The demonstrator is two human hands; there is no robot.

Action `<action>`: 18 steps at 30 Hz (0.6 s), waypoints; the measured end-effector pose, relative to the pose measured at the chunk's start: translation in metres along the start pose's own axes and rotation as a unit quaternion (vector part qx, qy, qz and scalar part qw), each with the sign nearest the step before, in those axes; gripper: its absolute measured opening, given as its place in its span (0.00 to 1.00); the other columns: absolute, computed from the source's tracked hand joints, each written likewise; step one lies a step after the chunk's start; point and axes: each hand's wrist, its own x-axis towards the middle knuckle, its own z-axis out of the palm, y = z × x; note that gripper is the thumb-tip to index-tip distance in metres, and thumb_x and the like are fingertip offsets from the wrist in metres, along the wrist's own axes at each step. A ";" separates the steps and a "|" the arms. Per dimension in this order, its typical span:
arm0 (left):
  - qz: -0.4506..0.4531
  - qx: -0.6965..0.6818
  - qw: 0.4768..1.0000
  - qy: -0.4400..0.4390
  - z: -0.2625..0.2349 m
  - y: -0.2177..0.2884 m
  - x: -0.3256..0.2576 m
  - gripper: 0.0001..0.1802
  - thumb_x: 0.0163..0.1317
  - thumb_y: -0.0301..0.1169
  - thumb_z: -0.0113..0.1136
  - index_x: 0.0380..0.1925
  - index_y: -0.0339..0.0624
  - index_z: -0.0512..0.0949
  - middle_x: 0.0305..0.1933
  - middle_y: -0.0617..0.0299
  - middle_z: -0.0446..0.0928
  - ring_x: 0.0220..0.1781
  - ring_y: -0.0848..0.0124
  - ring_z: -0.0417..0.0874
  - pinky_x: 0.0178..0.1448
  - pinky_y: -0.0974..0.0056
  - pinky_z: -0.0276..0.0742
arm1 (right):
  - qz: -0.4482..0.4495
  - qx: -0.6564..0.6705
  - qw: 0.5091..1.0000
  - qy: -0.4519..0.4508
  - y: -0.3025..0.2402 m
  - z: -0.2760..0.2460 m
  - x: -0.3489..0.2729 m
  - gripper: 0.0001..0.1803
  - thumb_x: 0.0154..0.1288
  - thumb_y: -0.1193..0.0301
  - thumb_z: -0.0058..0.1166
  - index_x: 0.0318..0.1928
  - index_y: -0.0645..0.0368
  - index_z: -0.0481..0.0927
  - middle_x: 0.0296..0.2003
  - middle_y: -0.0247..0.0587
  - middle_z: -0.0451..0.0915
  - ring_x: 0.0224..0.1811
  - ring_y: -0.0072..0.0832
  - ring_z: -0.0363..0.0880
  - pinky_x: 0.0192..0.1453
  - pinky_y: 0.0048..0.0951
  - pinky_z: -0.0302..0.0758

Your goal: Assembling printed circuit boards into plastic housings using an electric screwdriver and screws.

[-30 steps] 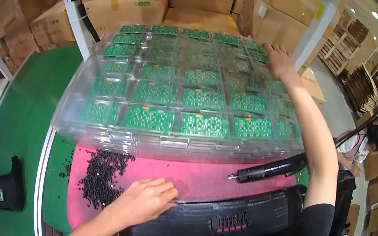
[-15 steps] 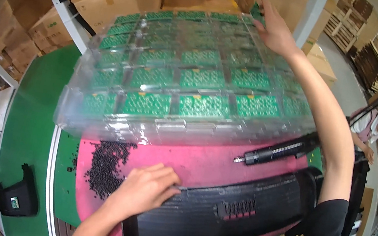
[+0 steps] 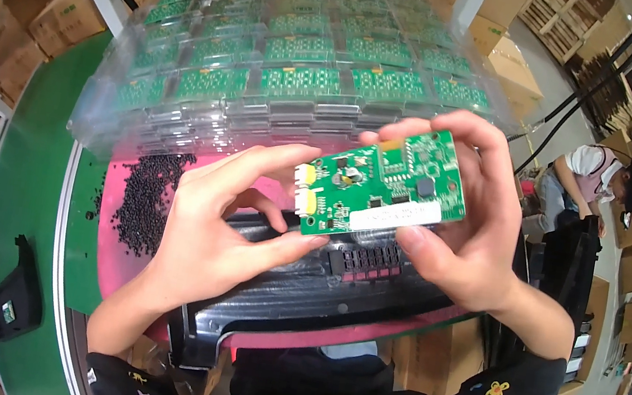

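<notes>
A green circuit board (image 3: pixel 373 178), with white-and-yellow connectors at its left end and a white label strip, is held up tilted above the work. My right hand (image 3: pixel 481 224) grips its right end, thumb on the front face and fingers behind. At the connector end, my left hand (image 3: pixel 205 221) holds the board between thumb and fingers. Below both hands lies a long black plastic housing (image 3: pixel 276 294) with a slotted section, partly covered by hands and board. It rests on a pink mat (image 3: pixel 108 256).
Clear plastic trays (image 3: pixel 89 116) of green boards are stacked behind the mat. Small black screw-like pieces (image 3: pixel 149 208) lie heaped on the mat's left. A black plastic part (image 3: pixel 19 295) sits on the green surface (image 3: pixel 46 155). At far right, another person (image 3: pixel 596 180) bends over.
My right hand has come down from the tray stack with a circuit board. My left hand has risen off the black housing to the board's left end. The view has shifted.
</notes>
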 end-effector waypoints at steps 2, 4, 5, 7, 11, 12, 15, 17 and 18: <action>-0.015 -0.031 0.999 -0.020 0.004 0.001 -0.002 0.33 0.48 0.22 0.74 0.58 0.34 0.75 0.50 0.56 0.80 0.43 0.75 0.83 0.40 0.70 0.82 | 0.072 0.009 0.996 0.043 -0.016 0.001 -0.019 0.39 0.57 0.82 0.63 0.65 0.64 0.55 0.58 0.49 0.70 0.62 0.32 0.72 0.68 0.34 0.69; -0.051 -0.070 0.994 -0.061 0.007 -0.007 -0.005 0.32 0.50 0.22 0.73 0.58 0.34 0.74 0.49 0.58 0.80 0.46 0.75 0.81 0.40 0.71 0.82 | 0.107 -0.011 0.993 0.050 -0.018 -0.008 -0.040 0.38 0.58 0.80 0.63 0.65 0.64 0.57 0.58 0.48 0.70 0.62 0.31 0.72 0.66 0.33 0.70; -0.066 -0.085 0.991 -0.077 0.009 -0.006 -0.005 0.36 0.47 0.19 0.74 0.59 0.33 0.73 0.54 0.55 0.77 0.51 0.73 0.79 0.42 0.72 0.81 | 0.137 -0.028 0.989 0.055 -0.018 -0.014 -0.049 0.37 0.58 0.79 0.64 0.65 0.65 0.59 0.57 0.46 0.71 0.62 0.30 0.72 0.65 0.32 0.70; -0.079 -0.082 0.988 -0.101 0.016 -0.006 -0.006 0.35 0.48 0.19 0.73 0.59 0.34 0.72 0.52 0.56 0.77 0.51 0.73 0.79 0.42 0.72 0.81 | 0.142 -0.061 0.987 0.054 -0.013 -0.024 -0.068 0.35 0.59 0.78 0.65 0.64 0.65 0.62 0.56 0.45 0.71 0.60 0.30 0.73 0.63 0.32 0.70; -0.067 0.038 0.981 -0.176 0.026 -0.013 -0.005 0.31 0.50 0.25 0.72 0.56 0.37 0.73 0.45 0.59 0.78 0.44 0.74 0.80 0.35 0.71 0.79 | 0.163 -0.227 0.960 0.028 -0.011 -0.032 -0.082 0.31 0.53 0.72 0.70 0.57 0.63 0.71 0.53 0.43 0.74 0.56 0.31 0.73 0.60 0.32 0.70; -0.070 0.088 0.972 -0.204 0.026 -0.016 -0.004 0.31 0.49 0.27 0.73 0.54 0.38 0.73 0.43 0.60 0.78 0.40 0.74 0.80 0.33 0.71 0.78 | 0.160 -0.288 0.944 -0.005 -0.012 -0.034 -0.083 0.31 0.51 0.71 0.71 0.55 0.63 0.73 0.53 0.44 0.74 0.56 0.34 0.74 0.60 0.33 0.70; -0.050 0.180 0.948 -0.258 0.033 -0.026 -0.009 0.28 0.49 0.36 0.74 0.48 0.39 0.74 0.38 0.59 0.77 0.36 0.66 0.82 0.35 0.63 0.78 | 0.162 -0.374 0.910 -0.082 -0.007 -0.038 -0.087 0.30 0.48 0.68 0.73 0.52 0.60 0.75 0.54 0.46 0.73 0.60 0.44 0.70 0.64 0.39 0.67; -0.032 0.231 0.930 -0.285 0.038 -0.035 -0.014 0.28 0.49 0.40 0.74 0.46 0.41 0.74 0.40 0.57 0.77 0.39 0.59 0.83 0.39 0.57 0.79 | 0.182 -0.384 0.897 -0.126 0.005 -0.042 -0.093 0.31 0.48 0.67 0.73 0.53 0.58 0.75 0.56 0.45 0.71 0.63 0.45 0.65 0.68 0.41 0.64; -0.032 0.229 0.930 -0.285 0.040 -0.036 -0.014 0.28 0.49 0.40 0.74 0.46 0.41 0.74 0.40 0.57 0.77 0.39 0.59 0.83 0.39 0.57 0.79 | 0.183 -0.384 0.896 -0.127 0.011 -0.044 -0.095 0.31 0.48 0.67 0.73 0.53 0.58 0.75 0.56 0.45 0.71 0.63 0.45 0.65 0.68 0.41 0.64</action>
